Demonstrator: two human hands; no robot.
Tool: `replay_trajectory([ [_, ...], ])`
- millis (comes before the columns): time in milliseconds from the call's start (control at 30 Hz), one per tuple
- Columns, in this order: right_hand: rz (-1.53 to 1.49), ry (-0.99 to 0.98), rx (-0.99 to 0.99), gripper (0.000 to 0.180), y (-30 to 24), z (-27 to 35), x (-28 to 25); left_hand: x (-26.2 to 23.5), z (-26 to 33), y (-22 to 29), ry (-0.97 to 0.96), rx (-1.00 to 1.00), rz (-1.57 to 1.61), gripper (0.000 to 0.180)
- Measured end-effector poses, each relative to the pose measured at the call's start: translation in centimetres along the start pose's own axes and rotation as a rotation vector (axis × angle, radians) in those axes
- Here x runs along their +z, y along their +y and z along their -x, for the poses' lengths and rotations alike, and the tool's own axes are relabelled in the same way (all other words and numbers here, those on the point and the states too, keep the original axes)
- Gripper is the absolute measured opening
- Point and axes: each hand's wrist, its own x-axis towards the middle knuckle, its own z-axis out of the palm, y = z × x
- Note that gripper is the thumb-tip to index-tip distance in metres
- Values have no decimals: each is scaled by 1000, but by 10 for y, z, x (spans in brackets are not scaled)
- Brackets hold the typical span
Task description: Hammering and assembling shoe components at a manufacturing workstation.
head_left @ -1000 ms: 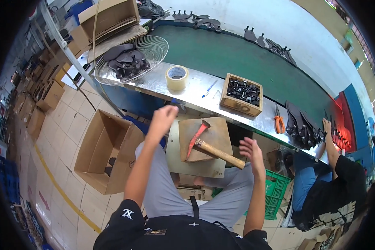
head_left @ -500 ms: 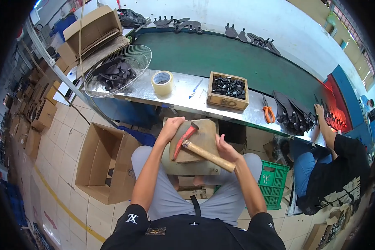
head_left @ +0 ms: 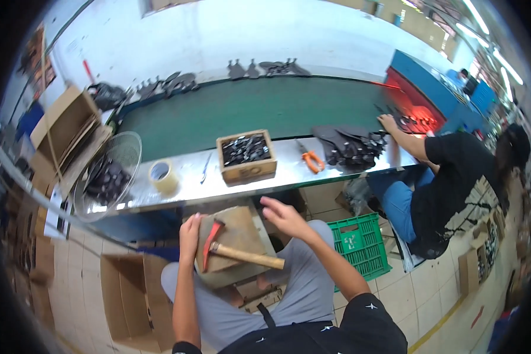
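Note:
A thick brown block (head_left: 233,221) rests over my lap on a paler stand, with a hammer (head_left: 248,255) lying across its top. The hammer has a red head and a wooden handle that juts past the block's right side. My left hand (head_left: 190,231) grips the block's left edge, its fingers bent over the side. Off the block to the right, my right hand (head_left: 284,218) is raised and empty, fingers stretched out. Beyond the hands, on the metal ledge, stands a wooden box (head_left: 249,172) of small black pieces.
A tape roll (head_left: 163,177), a pen (head_left: 206,167), orange pliers (head_left: 311,158) and dark sandal soles (head_left: 348,147) line the ledge before a green belt (head_left: 265,106). At left are a wire basket (head_left: 133,156) and carton (head_left: 121,283). A green crate (head_left: 360,245) and a co-worker (head_left: 454,189) are right.
The view has swung to the right. My right hand has come away from the block's right edge and lifted forward. The hammer stays on the block, and my left hand keeps to its left edge.

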Motion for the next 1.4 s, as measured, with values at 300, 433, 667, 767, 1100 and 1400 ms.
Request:
replay_trajectory([
  [300,1293,1119,79,48,-28,-45,-293,4,13,5,167,25,-59,40],
  [433,1105,695,387,37,18,-29,-385,9,9,7,172,11,-176,38],
  [667,1227,854,-99,22,-33,-64,-357,-26,-4,27,263,248,-454,32],
  [767,1262,551,474,32,2,-59,-388,-20,-4,59,267,305,-447,32],
  [1100,1114,675,144,17,13,-71,-360,-1,38,117,294,320,-701,25],
  [1400,1658,425,-353,31,-201,-75,-373,0,45,161,137,515,-736,22],
])
